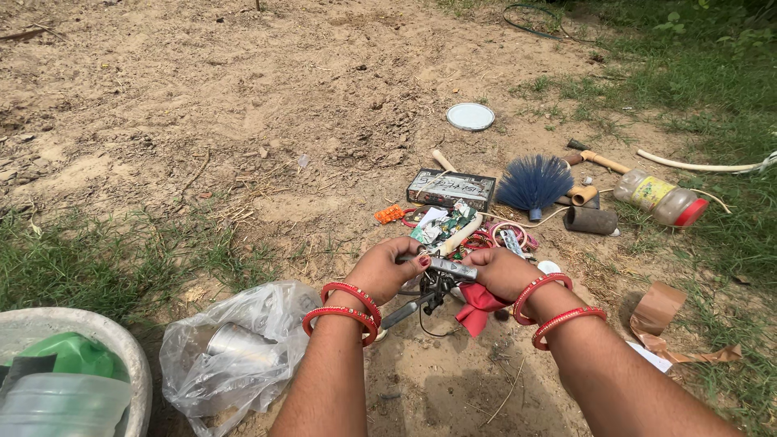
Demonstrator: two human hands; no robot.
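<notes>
A person crouching over sandy ground is gripping a small grey metal tool (pixel 450 268) between both hands, just above a scatter of odds and ends. The left hand (pixel 387 268) is closing around one end, fingers curled over it; the right hand (pixel 503 271) is clamping the other end, with red cloth (pixel 479 306) bunching beneath it. Red bangles (pixel 344 310) are ringing both wrists. A dark handle and thin wire (pixel 429 317) are hanging below the tool, so a firm, level hold at both ends looks like the surest way of working it without snagging that wire.

Close ahead, a flat patterned box (pixel 451 188), a blue brush head (pixel 533 184), a plastic bottle with a red cap (pixel 661 199), a short dark pipe (pixel 592 220) and a hammer (pixel 595 159) are lying crowded together. A white round lid (pixel 470 116) is sitting farther off. At the left, a clear plastic bag (pixel 235 348) is holding a metal can, beside a pale basin (pixel 97 332). Torn brown tape (pixel 660 320) is curling on the right.
</notes>
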